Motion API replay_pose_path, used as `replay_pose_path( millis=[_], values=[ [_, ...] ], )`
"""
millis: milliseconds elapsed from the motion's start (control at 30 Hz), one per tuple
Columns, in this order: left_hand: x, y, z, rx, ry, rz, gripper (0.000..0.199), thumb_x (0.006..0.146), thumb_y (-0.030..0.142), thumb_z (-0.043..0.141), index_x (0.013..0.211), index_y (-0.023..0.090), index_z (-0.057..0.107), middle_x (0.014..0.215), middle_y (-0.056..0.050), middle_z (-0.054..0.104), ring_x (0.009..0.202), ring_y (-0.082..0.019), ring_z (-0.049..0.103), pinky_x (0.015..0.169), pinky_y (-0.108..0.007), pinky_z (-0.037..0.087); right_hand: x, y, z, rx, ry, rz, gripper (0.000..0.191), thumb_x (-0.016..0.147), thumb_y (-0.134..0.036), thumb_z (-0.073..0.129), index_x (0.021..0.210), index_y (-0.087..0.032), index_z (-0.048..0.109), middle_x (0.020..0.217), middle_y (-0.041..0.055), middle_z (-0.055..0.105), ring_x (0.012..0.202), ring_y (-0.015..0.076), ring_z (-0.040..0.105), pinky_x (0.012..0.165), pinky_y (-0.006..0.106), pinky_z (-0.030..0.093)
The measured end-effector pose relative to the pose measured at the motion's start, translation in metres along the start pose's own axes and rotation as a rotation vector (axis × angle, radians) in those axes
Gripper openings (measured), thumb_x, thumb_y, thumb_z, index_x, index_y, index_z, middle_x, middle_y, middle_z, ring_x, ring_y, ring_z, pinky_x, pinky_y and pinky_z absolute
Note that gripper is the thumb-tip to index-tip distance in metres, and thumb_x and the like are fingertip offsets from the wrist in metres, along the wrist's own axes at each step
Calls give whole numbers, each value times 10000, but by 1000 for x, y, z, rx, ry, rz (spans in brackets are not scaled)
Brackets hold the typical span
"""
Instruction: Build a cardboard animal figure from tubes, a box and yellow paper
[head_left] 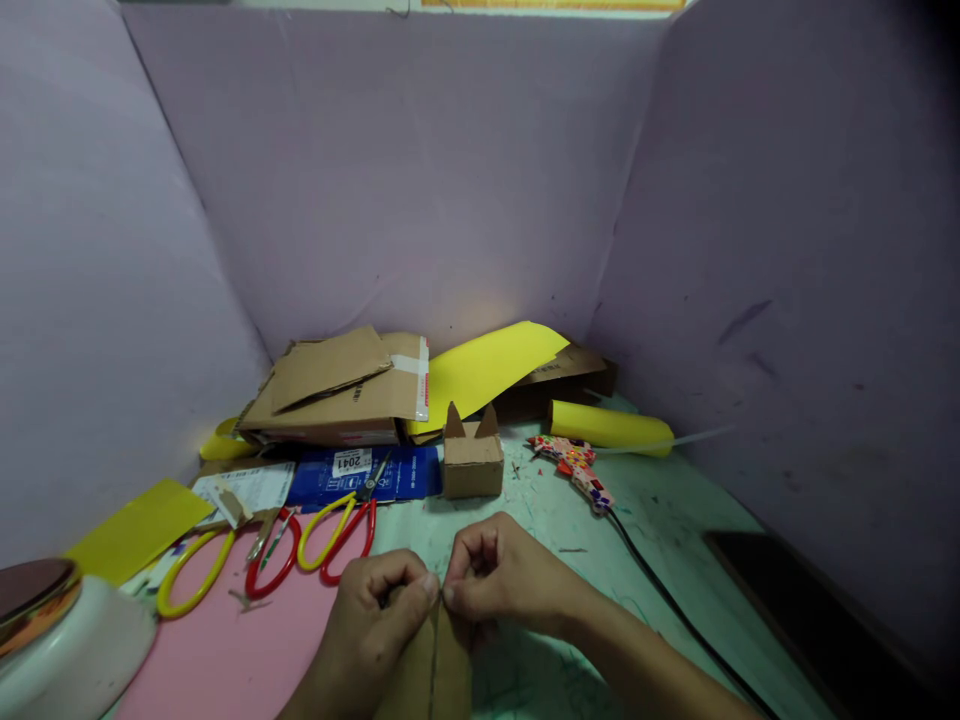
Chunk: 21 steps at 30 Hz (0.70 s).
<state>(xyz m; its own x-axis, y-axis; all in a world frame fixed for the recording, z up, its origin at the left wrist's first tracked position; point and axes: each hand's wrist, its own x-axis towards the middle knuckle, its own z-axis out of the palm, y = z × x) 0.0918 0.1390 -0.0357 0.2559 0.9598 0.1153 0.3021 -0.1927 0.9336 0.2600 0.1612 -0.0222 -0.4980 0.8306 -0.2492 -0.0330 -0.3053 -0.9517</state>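
Both hands meet at the front middle of the table, over a folded strip of brown cardboard (431,665) with a dark line running down its length. My left hand (379,620) pinches its far end between thumb and fingers. Right beside it, my right hand (510,580) pinches the same end, the two thumbs nearly touching. Just beyond the hands stands a small cardboard box (473,472) with two pointed ear-like pieces on top. A glue gun (576,468) with a patterned body lies to its right, a clear glue stick poking out behind.
Two pairs of scissors (349,530) (196,580) with red and yellow handles lie at left on a pink sheet (225,660). Cardboard pieces (330,375) and yellow paper (487,375) are piled at the back wall. A black cable (675,605) crosses the right side. A white rounded object (112,640) stands front left.
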Motion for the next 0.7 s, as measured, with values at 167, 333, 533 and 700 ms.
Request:
replay_pose_path(
  millis=[167,333,533,700],
  values=[
    [-1,6,-1,3,-14,-30,374,764,450,498,506,185,447,525,19,419,538,-136,397,514,-250,304,0,-1,-1,-9,-10,-9,84,544,-114,659,533,-127,577,419,-37,591,362,71,527,371,161,415],
    [2,17,-4,-77,-11,-135,384,726,498,528,526,172,492,532,19,423,544,-134,383,519,-248,301,0,-2,-12,88,-167,4,262,566,-265,730,763,-114,645,489,-39,608,388,90,573,399,184,458],
    [2,16,-3,-173,92,-225,414,709,528,579,531,157,533,531,14,452,532,-125,378,501,-240,299,2,-5,-14,95,-102,-17,369,629,-344,682,931,-143,614,542,-22,612,434,116,569,419,243,482],
    [2,14,-1,-374,164,-233,364,708,498,633,574,169,549,554,29,460,533,-119,404,498,-229,333,0,-11,-8,18,117,-90,284,685,-372,647,869,-158,623,580,-44,547,476,94,546,447,209,408]
  ],
)
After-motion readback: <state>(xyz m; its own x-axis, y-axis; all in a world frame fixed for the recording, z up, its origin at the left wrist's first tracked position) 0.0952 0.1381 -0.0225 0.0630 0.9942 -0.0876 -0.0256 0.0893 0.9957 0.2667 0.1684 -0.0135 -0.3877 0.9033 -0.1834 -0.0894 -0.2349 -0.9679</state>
